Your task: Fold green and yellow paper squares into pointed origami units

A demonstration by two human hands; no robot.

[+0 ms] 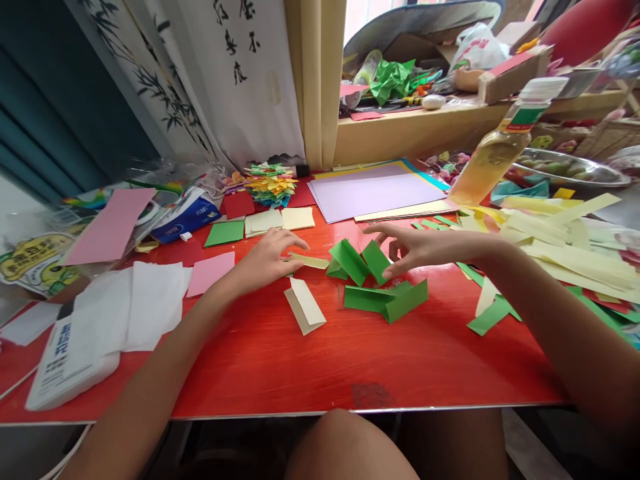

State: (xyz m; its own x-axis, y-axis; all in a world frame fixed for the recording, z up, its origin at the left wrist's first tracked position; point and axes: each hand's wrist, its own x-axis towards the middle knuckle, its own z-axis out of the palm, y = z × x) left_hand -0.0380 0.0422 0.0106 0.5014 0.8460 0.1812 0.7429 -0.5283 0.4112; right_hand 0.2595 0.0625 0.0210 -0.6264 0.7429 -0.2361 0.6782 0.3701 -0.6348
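Observation:
My left hand [273, 260] hovers left of centre with thumb and index finger apart, around the near end of a folded cream paper strip [313, 261]. I cannot tell whether it touches the strip. A second folded cream piece [305, 307] stands like a small tent on the red table [240, 373], just in front of that hand. On the right, my right hand [410, 250] is spread, index finger stretched forward, its thumb beside a folded green piece [375, 261]. More folded green pieces [353, 261] lie loosely heaped between both hands, some nearer the table's front [405, 301].
Square stacks of cream [263, 223] and green paper [225, 233] lie behind my left hand. Larger lilac sheets [370, 190], a tilted bottle [490, 160] and a colourful folded-paper stack [271, 183] are at the back. Cut yellow strips [575, 247] pile up right; white tissues [155, 303] lie left.

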